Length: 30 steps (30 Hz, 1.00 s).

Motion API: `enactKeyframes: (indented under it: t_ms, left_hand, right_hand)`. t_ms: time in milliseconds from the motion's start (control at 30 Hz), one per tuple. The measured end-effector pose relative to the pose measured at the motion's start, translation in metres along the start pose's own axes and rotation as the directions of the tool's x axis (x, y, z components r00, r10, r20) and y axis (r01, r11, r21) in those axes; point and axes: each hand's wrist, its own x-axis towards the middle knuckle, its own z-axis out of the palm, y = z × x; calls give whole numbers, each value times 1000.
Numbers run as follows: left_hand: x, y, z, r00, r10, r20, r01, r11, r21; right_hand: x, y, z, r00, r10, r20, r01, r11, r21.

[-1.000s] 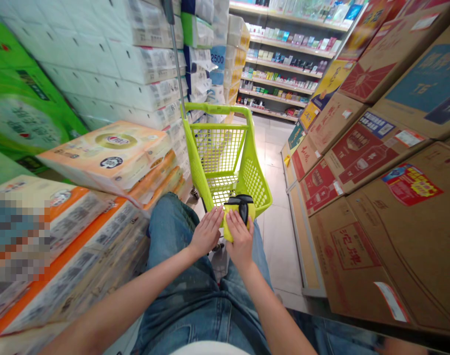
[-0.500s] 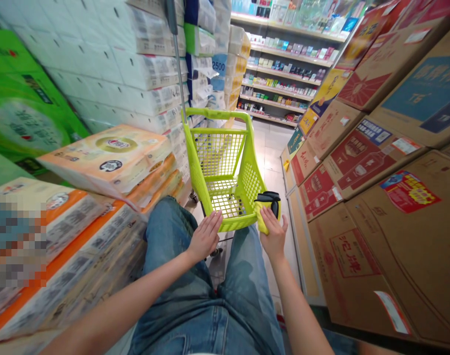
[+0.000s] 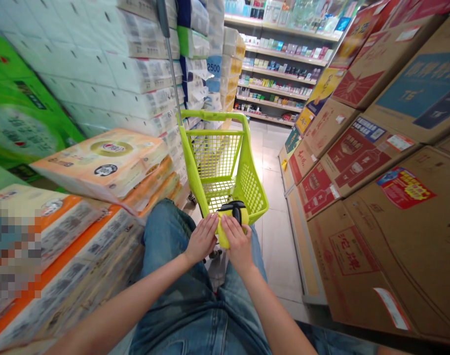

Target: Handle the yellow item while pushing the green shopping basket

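One lime-green cart [image 3: 225,162] stands in the aisle ahead of you, tissue packs [image 3: 102,162] at left, cardboard boxes [image 3: 361,153] at right. At its near rim: one yellow-black pouch [image 3: 230,219]. Your left hand [image 3: 202,240] & right hand [image 3: 240,245], 2 in all, each curl a closed grip round it.

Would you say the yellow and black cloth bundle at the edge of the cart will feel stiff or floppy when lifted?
Probably floppy: the cloth bundle looks folded and creased under both the left hand and right hand. Likely light, since it sits at the rim of the green cart without visibly tipping it. It seems unlikely to roll.
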Motion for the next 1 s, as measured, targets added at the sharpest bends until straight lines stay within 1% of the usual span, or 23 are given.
enactKeyframes:
  t_ms: [67,133,167,233,300,333,367,433,500,567,600,633,667,700,767,833,867,933,1000]
  left_hand:
    - [2,0,-2,1000,14,5,-14,1000,6]
    - [3,-1,-4,999,29,16,-29,1000,10]
    - [3,-1,-5,999,33,25,-33,999,12]
    - [3,-1,-6,999,32,42,-32,999,12]
    - [2,0,-5,999,20,50,-20,1000,5]
    - [2,0,-4,999,15,51,-15,1000,-1]
    - [1,1,-3,999,8,48,-8,1000,-6]
    - [0,2,0,999,-6,34,6,1000,-8]
    - [0,2,3,1000,-16,14,16,1000,-1]
    - [-1,2,3,1000,-12,0,12,1000,2]
    - [-2,2,3,1000,-7,-3,7,1000,1]
    - [-2,2,2,1000,-3,-5,3,1000,-2]
    - [-2,2,1,1000,0,-5,0,1000,-3]
    - [-2,1,0,1000,0,-3,0,1000,-2]
    - [-1,1,-2,1000,-5,5,5,1000,8]
    - [0,1,-3,1000,0,24,0,1000,12]
    - [1,1,-3,999,3,35,-3,1000,11]
    - [2,2,-3,999,1,47,-1,1000,2]
    - [3,4,-1,999,-11,42,11,1000,-6]
  right_hand:
    - [0,22,-11,999,-42,8,42,999,-20]
    - [-3,53,-23,998,-57,-8,57,997,-45]
    - [-5,71,-29,998,-54,-20,53,997,-59]
    - [-10,102,-37,998,-10,-59,5,996,-90]
    - [-15,120,-40,995,39,-90,-49,992,-115]
    - [-16,121,-39,993,61,-100,-73,990,-120]
    - [-17,116,-36,991,81,-104,-94,988,-120]
    - [-16,91,-25,987,113,-114,-125,987,-100]
    - [-13,52,-12,985,120,-126,-128,990,-60]
    - [-10,14,1,989,111,-96,-112,994,-10]
    - [-9,-1,6,991,105,-81,-105,994,10]
    - [-8,-12,10,993,96,-65,-95,995,21]
    - [-8,-18,12,995,80,-51,-79,997,25]
    - [-8,-19,12,998,58,-38,-57,998,22]
    - [-10,-5,7,1000,-4,-7,5,1000,16]
    - [-15,25,-4,999,-46,7,46,999,17]
    - [-17,43,-10,999,-42,0,42,999,14]
    - [-21,79,-22,999,13,-45,-13,1000,-9]
    - [-23,106,-29,993,78,-94,-82,996,-40]
